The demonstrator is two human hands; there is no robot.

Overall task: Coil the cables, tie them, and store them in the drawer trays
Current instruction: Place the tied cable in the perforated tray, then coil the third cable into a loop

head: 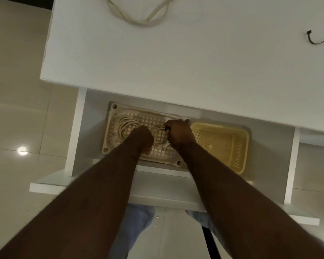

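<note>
below the counter edge: we reach both arms down into the open drawer [94, 128], where two trays sit side by side.
left hand [141, 140]: curled into a fist at the small coil [158, 136]; it seems to steady the loops, though we cannot see its fingers' hold on them.
right hand [180, 134]: fingers bent and pinching a small dark tie [166, 128] at the coil's top, probably to bind it so the loops stay put.
white tray [110, 124]: holds a larger coil [126, 124] at its left, lying flat; the small coil lies just right of it, between our hands.
yellow tray [239, 146]: beside the white tray, nothing seen in it.
on the counter [176, 62]: a loose pale cable [138, 20] and a thin black lead [318, 39], well apart, uncoiled; we judge these are still to do.
</note>
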